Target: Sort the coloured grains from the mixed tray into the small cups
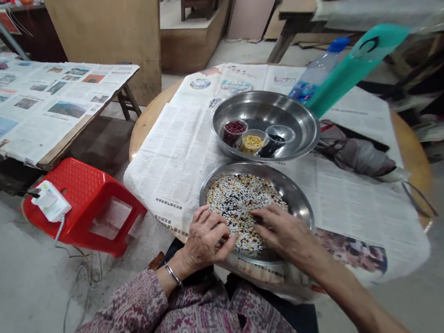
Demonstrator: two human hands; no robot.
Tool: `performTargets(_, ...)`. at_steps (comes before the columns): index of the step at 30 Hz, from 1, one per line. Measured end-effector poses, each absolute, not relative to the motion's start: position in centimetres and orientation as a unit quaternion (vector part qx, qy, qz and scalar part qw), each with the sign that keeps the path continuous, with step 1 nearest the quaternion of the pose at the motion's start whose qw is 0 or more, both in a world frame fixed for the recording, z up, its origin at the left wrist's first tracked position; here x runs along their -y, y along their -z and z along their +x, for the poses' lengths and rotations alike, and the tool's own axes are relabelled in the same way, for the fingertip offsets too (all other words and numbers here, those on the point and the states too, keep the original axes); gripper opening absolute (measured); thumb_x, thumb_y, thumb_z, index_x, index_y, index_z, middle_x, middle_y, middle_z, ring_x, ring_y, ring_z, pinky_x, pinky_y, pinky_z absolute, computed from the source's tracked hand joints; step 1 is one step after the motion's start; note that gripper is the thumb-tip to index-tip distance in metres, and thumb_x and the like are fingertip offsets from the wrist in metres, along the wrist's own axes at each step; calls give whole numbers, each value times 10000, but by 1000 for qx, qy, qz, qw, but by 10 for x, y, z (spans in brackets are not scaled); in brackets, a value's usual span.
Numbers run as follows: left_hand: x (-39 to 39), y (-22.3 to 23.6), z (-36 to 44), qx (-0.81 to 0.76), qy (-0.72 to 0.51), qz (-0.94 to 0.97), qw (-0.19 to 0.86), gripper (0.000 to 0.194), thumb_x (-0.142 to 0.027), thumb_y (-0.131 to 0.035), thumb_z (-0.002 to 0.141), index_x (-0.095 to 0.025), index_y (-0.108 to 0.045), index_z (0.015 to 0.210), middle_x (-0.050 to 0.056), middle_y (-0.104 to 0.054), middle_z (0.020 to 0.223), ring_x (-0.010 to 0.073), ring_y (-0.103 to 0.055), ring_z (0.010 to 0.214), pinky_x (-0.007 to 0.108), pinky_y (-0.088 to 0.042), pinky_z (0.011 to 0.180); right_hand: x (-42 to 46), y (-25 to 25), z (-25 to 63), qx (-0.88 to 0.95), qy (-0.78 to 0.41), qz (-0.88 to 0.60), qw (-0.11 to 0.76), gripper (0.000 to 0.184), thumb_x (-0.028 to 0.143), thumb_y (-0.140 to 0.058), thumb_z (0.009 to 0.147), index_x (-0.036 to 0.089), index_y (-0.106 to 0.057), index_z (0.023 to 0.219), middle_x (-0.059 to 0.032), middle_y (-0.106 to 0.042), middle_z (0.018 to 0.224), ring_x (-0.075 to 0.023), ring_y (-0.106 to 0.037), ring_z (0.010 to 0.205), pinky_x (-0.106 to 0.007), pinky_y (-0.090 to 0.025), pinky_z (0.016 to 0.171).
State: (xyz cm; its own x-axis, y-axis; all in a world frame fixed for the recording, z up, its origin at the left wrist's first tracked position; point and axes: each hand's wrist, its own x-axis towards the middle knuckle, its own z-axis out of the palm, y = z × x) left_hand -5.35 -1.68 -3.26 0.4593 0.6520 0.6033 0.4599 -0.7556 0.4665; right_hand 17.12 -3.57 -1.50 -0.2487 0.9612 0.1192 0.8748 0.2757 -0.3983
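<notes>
Head view: right hand (282,229), fingers loosely bent, touches small white, black and yellow grains (229,190); left hand (206,237) half-curls over the rim of their round, shiny steel bowl (299,200). Whether either grips anything, I cannot tell. Beyond: a wider steel basin (263,106).

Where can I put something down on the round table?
The newspaper is bare left of the upper bowl, and right of the lower bowl below the grey bundle. It's crowded right of the upper bowl: bottle, green thing, bundle.
</notes>
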Motion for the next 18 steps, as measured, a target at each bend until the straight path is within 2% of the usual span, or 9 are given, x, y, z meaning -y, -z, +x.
performTargets(4, 17, 33, -54, -327, -404, 846, 115, 167, -303, -617, 846, -187, -562, 740, 14, -626, 880, 147, -551, 853, 412, -377, 1069, 35, 7, 136, 824, -213, -496, 173, 233, 156, -475, 899, 209, -652, 1040, -74, -642, 1012, -180, -626, 891, -318, -519, 788)
performTargets(7, 17, 33, -53, -324, -415, 843, 110, 162, -299, -620, 843, -189, -564, 738, 15, -634, 902, 146, -556, 869, 412, -379, 1069, 26, 5, 132, 850, -197, -458, 171, 246, 140, -490, 888, 224, -678, 1022, -69, -656, 1025, -193, -608, 956, -329, -518, 824)
performTargets(11, 16, 34, -53, -324, -426, 838, 105, 196, -306, -631, 837, -191, -548, 703, 8, -630, 861, 138, -558, 832, 404, -387, 1058, 5, 13, 159, 821, -100, -524, 201, 231, 237, -494, 919, 216, -701, 1019, -86, -664, 1048, -227, -594, 1005, -369, -516, 870)
performTargets(14, 16, 36, -52, -331, -414, 840, 113, 225, -331, -628, 844, -194, -546, 685, 7, -629, 840, 140, -558, 817, 408, -382, 1060, -8, 22, 185, 769, -28, -607, 197, 259, 246, -477, 916, 195, -705, 1026, -103, -665, 1053, -249, -595, 1001, -392, -513, 873)
performTargets(18, 16, 38, -52, -339, -395, 845, 122, 232, -345, -617, 851, -198, -555, 683, 13, -633, 842, 147, -563, 822, 423, -371, 1066, -8, 23, 188, 758, -33, -626, 183, 260, 286, -485, 916, 189, -696, 1034, -107, -664, 1028, -243, -613, 968, -395, -504, 889)
